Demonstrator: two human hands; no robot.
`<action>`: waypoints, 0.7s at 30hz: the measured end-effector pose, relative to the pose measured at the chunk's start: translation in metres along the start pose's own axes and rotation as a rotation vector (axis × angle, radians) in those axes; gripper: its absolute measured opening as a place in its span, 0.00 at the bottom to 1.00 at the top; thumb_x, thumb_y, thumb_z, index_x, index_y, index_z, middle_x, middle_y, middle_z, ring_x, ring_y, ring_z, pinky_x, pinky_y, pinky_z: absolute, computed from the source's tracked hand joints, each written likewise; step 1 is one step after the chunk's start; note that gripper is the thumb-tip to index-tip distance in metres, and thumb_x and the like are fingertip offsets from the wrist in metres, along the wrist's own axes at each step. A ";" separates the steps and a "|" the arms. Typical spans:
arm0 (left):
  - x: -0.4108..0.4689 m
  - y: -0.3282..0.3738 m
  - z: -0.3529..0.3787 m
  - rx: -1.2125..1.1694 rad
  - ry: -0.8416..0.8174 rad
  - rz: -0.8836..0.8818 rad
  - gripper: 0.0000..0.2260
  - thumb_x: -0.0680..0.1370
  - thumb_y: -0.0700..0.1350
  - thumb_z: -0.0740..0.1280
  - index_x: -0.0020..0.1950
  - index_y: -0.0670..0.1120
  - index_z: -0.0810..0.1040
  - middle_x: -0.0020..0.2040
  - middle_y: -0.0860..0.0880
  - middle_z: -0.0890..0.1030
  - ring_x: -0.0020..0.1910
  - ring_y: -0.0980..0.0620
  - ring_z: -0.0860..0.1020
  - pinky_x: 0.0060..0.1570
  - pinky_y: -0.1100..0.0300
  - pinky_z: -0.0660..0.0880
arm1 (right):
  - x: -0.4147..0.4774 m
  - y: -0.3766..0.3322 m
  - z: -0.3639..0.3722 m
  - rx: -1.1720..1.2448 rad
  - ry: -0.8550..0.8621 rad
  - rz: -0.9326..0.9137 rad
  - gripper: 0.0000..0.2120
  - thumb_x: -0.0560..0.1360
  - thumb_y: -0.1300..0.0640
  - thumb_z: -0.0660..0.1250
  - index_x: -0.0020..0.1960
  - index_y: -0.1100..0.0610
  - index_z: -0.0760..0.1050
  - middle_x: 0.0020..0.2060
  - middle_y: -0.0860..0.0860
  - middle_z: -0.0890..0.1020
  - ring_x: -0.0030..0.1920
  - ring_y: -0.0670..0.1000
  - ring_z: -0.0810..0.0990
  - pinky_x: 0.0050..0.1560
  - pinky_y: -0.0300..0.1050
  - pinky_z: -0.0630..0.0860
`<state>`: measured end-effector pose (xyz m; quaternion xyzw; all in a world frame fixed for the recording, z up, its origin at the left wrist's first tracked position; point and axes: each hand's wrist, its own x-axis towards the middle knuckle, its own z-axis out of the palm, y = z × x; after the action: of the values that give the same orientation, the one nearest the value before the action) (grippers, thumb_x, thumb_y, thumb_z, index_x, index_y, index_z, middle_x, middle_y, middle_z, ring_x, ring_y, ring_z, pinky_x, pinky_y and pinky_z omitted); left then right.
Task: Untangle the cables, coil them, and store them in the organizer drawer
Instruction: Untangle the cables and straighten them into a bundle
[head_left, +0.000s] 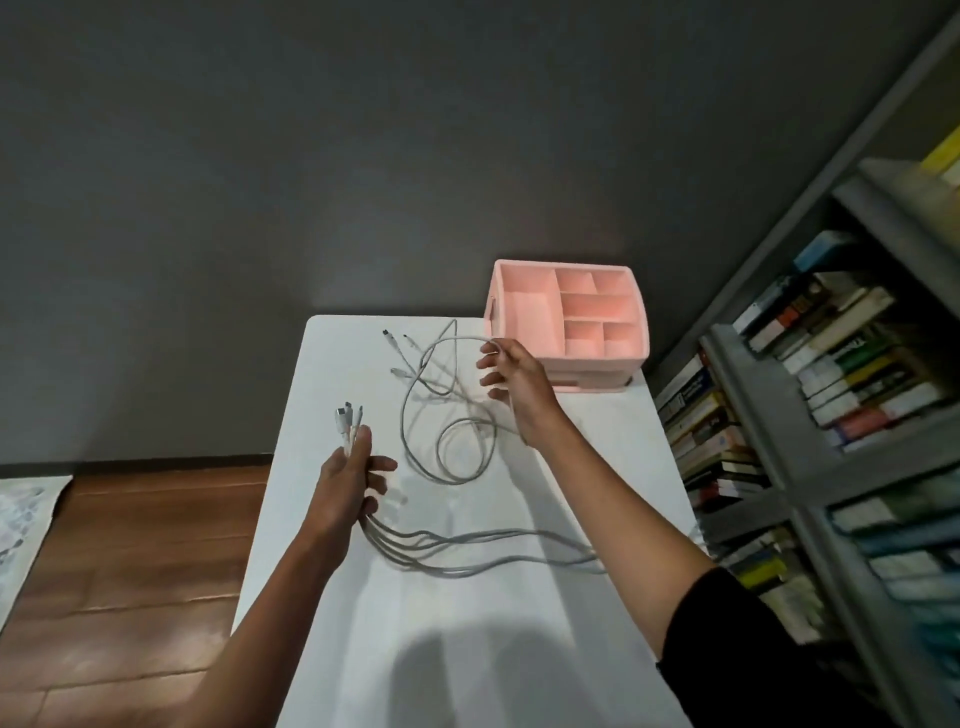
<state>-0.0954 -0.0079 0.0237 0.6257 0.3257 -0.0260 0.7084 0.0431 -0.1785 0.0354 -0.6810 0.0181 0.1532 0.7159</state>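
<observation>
Just beside the organizer (597, 357), on its near left side, the fingers (488, 361) of my right hand (514, 376) are loosely curled round one strand of the cables (447, 467), lifting it into a wide loop above the table (467, 649). Well apart from the organizer and closer to my body, my left hand (349, 486) grips a bundle of cable ends. Their plugs (347, 415) stand up above it, and the strands trail out below my palm, running sideways toward the organizer's side of the table. The slack between my hands lies in crossed rings, with more loose ends pointing away from me, about level with the organizer's near edge. My right hand is the nearer one to the drawer (587, 379) under the organizer's compartments, which looks closed to me. Both forearms reach forward, the right one raised. I judge the untangling is not yet done, so no coil is ready to store.
</observation>
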 end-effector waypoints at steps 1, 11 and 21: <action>-0.003 0.002 0.003 -0.004 -0.010 0.009 0.16 0.80 0.57 0.57 0.51 0.45 0.72 0.43 0.46 0.81 0.33 0.53 0.72 0.29 0.62 0.64 | -0.004 0.000 -0.006 -0.006 -0.017 -0.002 0.14 0.82 0.64 0.53 0.46 0.52 0.73 0.39 0.48 0.78 0.33 0.44 0.72 0.34 0.36 0.66; -0.014 0.016 0.027 0.039 -0.142 0.136 0.18 0.81 0.54 0.58 0.53 0.40 0.77 0.52 0.51 0.84 0.52 0.55 0.81 0.41 0.58 0.70 | -0.052 0.004 -0.038 -0.371 -0.650 0.058 0.10 0.81 0.64 0.56 0.57 0.57 0.74 0.45 0.49 0.80 0.38 0.41 0.78 0.40 0.34 0.72; -0.009 0.011 0.026 -0.030 -0.070 0.211 0.03 0.80 0.39 0.62 0.48 0.40 0.70 0.50 0.45 0.83 0.46 0.57 0.83 0.43 0.62 0.76 | -0.069 0.015 -0.057 -0.549 -0.763 0.144 0.11 0.81 0.62 0.59 0.58 0.55 0.77 0.44 0.48 0.81 0.41 0.45 0.76 0.46 0.40 0.70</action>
<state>-0.0865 -0.0325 0.0382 0.6445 0.2335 0.0319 0.7273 -0.0162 -0.2471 0.0327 -0.7370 -0.2402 0.4407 0.4528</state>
